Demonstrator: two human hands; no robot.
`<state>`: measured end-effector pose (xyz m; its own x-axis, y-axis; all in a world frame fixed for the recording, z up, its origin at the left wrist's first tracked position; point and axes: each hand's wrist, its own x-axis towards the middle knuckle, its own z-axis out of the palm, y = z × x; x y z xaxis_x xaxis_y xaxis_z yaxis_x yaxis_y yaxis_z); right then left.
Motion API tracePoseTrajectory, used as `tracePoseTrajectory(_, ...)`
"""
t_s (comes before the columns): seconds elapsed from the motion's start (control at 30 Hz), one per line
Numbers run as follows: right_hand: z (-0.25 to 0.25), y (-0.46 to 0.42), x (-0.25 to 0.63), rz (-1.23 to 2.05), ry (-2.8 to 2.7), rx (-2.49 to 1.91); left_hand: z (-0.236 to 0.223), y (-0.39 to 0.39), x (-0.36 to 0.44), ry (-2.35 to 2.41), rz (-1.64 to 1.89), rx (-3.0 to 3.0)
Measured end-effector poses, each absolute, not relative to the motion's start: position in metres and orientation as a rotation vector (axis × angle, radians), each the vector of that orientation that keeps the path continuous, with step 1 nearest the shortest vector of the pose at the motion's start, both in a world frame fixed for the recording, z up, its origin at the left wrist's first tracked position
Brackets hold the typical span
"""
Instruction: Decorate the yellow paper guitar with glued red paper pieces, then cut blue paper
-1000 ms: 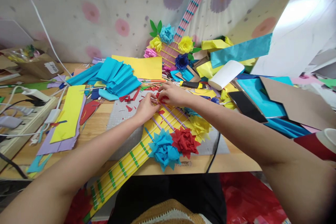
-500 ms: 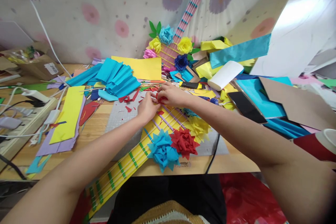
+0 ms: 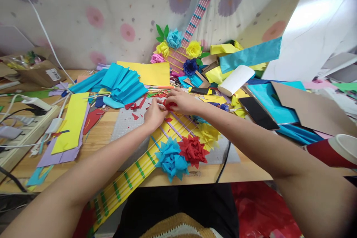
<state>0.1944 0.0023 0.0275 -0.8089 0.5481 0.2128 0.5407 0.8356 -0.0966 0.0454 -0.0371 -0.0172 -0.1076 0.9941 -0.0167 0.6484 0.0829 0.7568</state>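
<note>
Both hands meet over the upper end of a yellow paper guitar (image 3: 133, 177) with green fret strips and strings. My right hand (image 3: 178, 101) curls its fingers round a red paper flower (image 3: 170, 105), mostly hidden beneath them. My left hand (image 3: 155, 113) is closed against the flower's left side, thumb and fingertips pinched together at it. On the guitar's body, nearer to me, sit a blue paper flower (image 3: 172, 159), a red one (image 3: 193, 150) and a yellow one (image 3: 208, 135). Red paper scraps (image 3: 135, 107) lie left of the hands.
A pink paper guitar (image 3: 192, 31) leans on the wall behind. Blue crepe paper (image 3: 121, 83), yellow sheets (image 3: 71, 122) and a power strip (image 3: 36, 126) lie on the left. To the right are a phone (image 3: 258, 112), cardboard (image 3: 314, 108) and a red-and-white cup (image 3: 334, 150).
The view has shifted slightly, so everything sits a little further left, apart from small finger movement. Both hands stay at the red flower.
</note>
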Motion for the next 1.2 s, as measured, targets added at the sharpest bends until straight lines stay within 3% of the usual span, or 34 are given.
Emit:
tracePoseTrajectory(0.37,0.041,-0.018,0.226,0.113,-2.543,-0.96,-0.013,-0.051,0.022,1.899,0.898,1.607)
tracePoseTrajectory(0.8,0.05,-0.065,0.301,0.07,-1.737,-1.332,-0.014,-0.064,0.033,1.768,0.629,1.889)
tracePoseTrajectory(1.03,0.012,-0.066,0.357,0.36,-1.186,-1.599,-0.022,-0.059,0.033,1.683,0.676,1.863)
tracePoseTrajectory(1.2,-0.016,-0.069,0.371,0.75,-1.292,-1.541,-0.027,-0.061,0.031,1.663,0.757,1.84)
